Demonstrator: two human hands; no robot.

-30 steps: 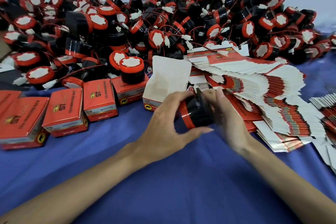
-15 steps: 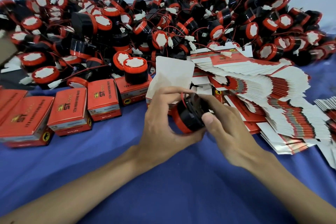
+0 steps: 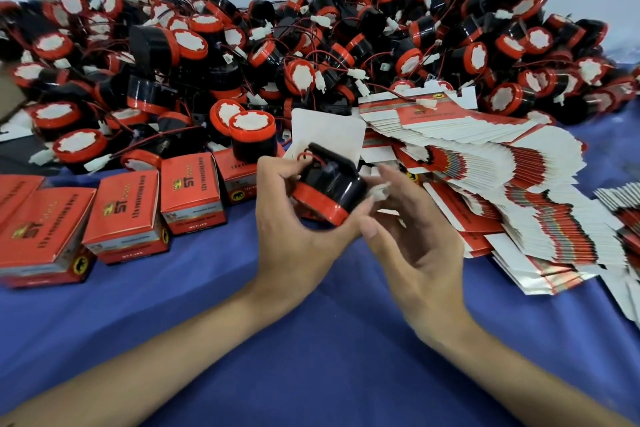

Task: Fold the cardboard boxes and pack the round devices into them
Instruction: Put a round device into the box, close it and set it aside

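Note:
My left hand [image 3: 294, 229] grips a round black device with a red rim [image 3: 329, 189], tilted, its red wire showing on top. My right hand [image 3: 412, 232] is beside it on the right, fingertips pinching the device's small white connector [image 3: 379, 191]. Just behind the device stands an open box [image 3: 325, 139] with its white flap raised. A big heap of round devices [image 3: 311, 55] fills the back of the table. Flat unfolded boxes [image 3: 502, 177] lie fanned out at the right.
Several closed red boxes [image 3: 124, 211] stand in a row at the left on the blue cloth [image 3: 311, 340]; one device [image 3: 252, 139] sits on top of a box. More flat boxes [image 3: 623, 204] lie at the far right edge.
The device has tipped so its red rim faces down and toward me. My right hand has shifted from the device's body to its white connector.

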